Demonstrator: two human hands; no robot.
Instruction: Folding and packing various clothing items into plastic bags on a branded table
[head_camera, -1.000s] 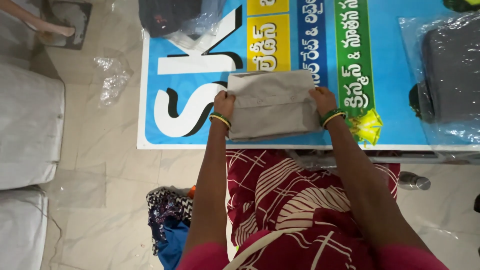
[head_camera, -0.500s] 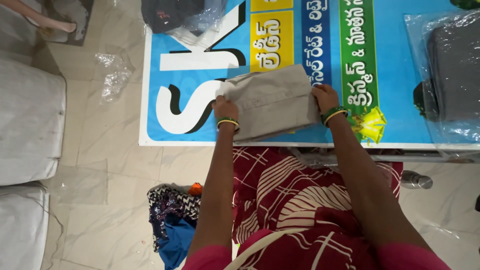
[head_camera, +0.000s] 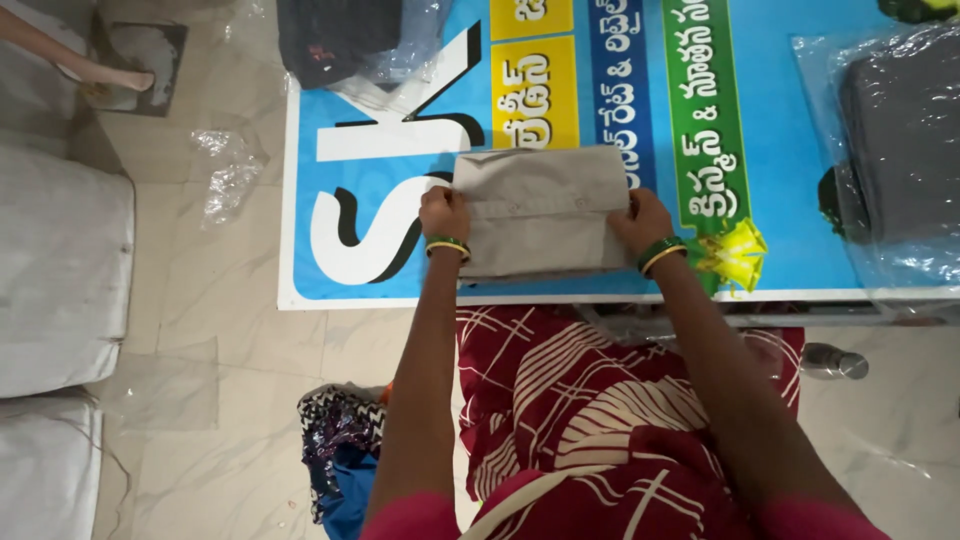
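— The folded beige garment (head_camera: 545, 210) on the desk (head_camera: 790, 150), what is it made of?

— It looks like matt woven cloth, smooth, with a stitched seam across it. The desk is covered with a glossy printed banner, probably vinyl.

— And at the far right?

— A dark grey cloth (head_camera: 900, 130) inside a clear plastic bag (head_camera: 880, 255), shiny and wrinkled. On the left, the floor (head_camera: 220, 300) is polished pale tile, with a scrap of crumpled clear plastic (head_camera: 228, 170) on it.

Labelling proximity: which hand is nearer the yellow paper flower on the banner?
Right. The right hand grips the folded cloth's edge beside the yellow flower; the left hand holds the far edge.
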